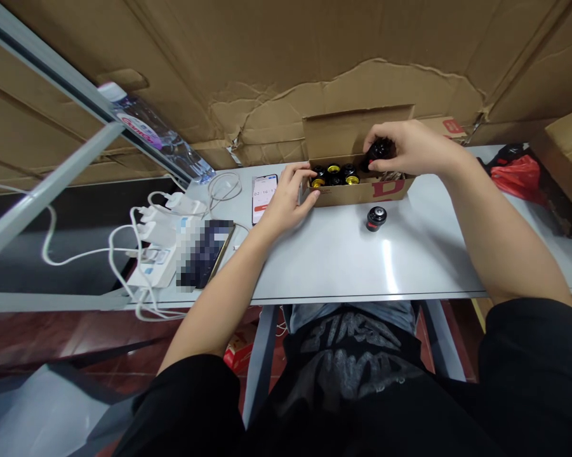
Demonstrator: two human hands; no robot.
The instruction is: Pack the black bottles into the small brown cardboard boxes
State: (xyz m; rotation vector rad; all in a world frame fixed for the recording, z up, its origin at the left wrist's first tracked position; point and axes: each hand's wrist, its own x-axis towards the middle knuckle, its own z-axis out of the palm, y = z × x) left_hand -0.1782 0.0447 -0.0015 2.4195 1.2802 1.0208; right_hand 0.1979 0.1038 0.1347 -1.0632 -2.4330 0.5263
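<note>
An open cardboard box (338, 195) with red print sits against the back of the table. Several small black cylindrical parts, some with yellow rings (334, 169), fill its left side. My left hand (290, 193) grips the box's left end, fingers over the top and thumb on the front wall. Inside the right half of the box, my right hand (402, 145) is closed around a shiny black round part (381, 150); its exact kind is hard to make out. A similar black knob-like part (376, 218) with a red band stands upright on the table in front of the box.
A phone with a timer (264, 197) lies left of the box. Farther left are a dark phone (209, 254), a white power strip (164, 251) with tangled cables, and a plastic bottle (157, 136). A red bag (517, 176) and a cardboard box (569, 158) stand right.
</note>
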